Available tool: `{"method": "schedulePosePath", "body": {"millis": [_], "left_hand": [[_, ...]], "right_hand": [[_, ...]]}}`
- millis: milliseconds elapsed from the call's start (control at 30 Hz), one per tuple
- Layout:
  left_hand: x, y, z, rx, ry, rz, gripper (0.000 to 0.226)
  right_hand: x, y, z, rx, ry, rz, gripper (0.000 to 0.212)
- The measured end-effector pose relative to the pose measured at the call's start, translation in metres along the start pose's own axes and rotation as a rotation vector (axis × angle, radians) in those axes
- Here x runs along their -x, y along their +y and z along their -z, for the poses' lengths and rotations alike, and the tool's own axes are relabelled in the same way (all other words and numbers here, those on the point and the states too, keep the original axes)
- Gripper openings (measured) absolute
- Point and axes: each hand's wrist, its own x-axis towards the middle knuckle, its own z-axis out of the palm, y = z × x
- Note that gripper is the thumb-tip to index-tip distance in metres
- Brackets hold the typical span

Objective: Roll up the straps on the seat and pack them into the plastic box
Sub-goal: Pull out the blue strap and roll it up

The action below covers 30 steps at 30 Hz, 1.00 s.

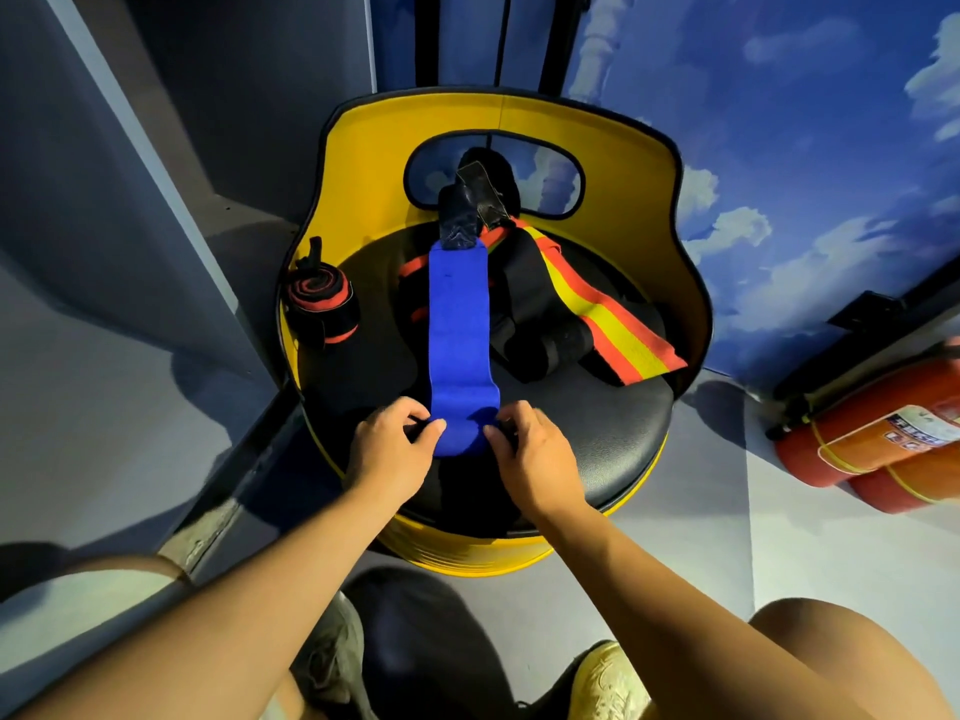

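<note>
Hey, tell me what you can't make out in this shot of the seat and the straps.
- Plastic box: nowhere in the head view.
- Blue strap: rolled end hidden by left hand and right hand.
- Fire extinguisher: label too blurred, right edge cuts it.
- Black straps: tangled, count unclear.

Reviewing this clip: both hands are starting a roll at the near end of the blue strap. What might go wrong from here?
1. The blue strap lies across the black and red-yellow straps; rolling may drag them along.
2. The left hand and right hand pinch only the edges, so the roll may go loose or skewed.
3. The finished roll sits at the seat rim and might fall.
</note>
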Motion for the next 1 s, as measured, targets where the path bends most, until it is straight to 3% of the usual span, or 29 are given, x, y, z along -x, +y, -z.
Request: {"method": "schedulePosePath", "body": {"millis": [233, 467, 867, 1000], "left_hand": [[-0.006, 0.005, -0.005, 0.101, 0.057, 0.042, 0.025], [0.0, -0.001, -0.006, 0.131, -0.116, 0.053, 0.058], [0.02, -0.007, 0.005, 0.004, -0.189, 0.042, 0.051], [0.013, 0.001, 0.004, -0.009, -0.182, 0.095, 0.036]], "right_hand": [[-0.005, -0.002, -0.007, -0.059, 0.08, 0.014, 0.021], [0.002, 0.002, 0.0, -0.075, -0.12, 0.01, 0.041], [0.021, 0.004, 0.017, -0.013, -0.227, 0.105, 0.048], [0.009, 0.001, 0.016, -0.029, -0.241, 0.048, 0.043]]}}
